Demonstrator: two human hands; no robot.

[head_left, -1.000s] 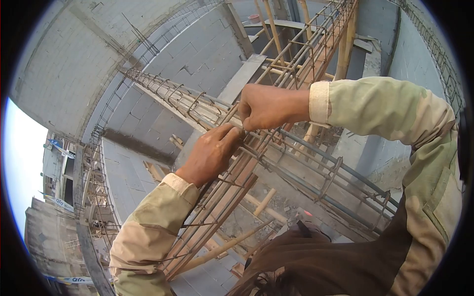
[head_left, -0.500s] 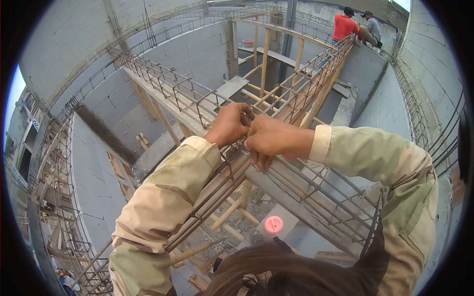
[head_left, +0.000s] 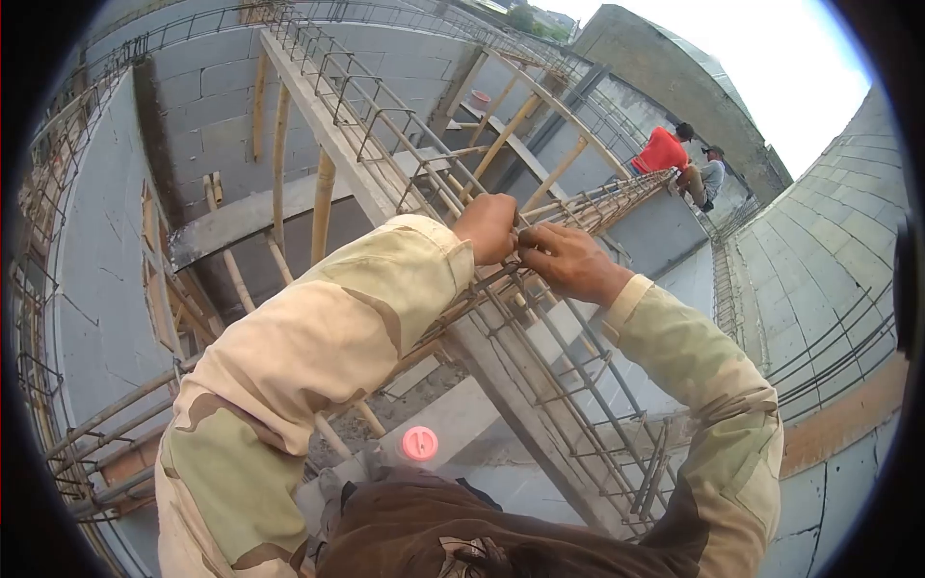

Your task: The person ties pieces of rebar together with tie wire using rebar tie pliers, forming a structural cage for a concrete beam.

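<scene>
**Both hands at cage joint**

The left hand [head_left: 488, 228] is curled shut around a top bar of the cage [head_left: 568, 371], where two runs of rebar meet. The right hand [head_left: 567, 260] touches it, fingers [head_left: 536, 241] pinched together at the same bar; what they pinch is too small to tell. A pink cap [head_left: 419, 443] lies below, beside the cage. Two people [head_left: 665, 151] crouch at the cage's far end.
</scene>
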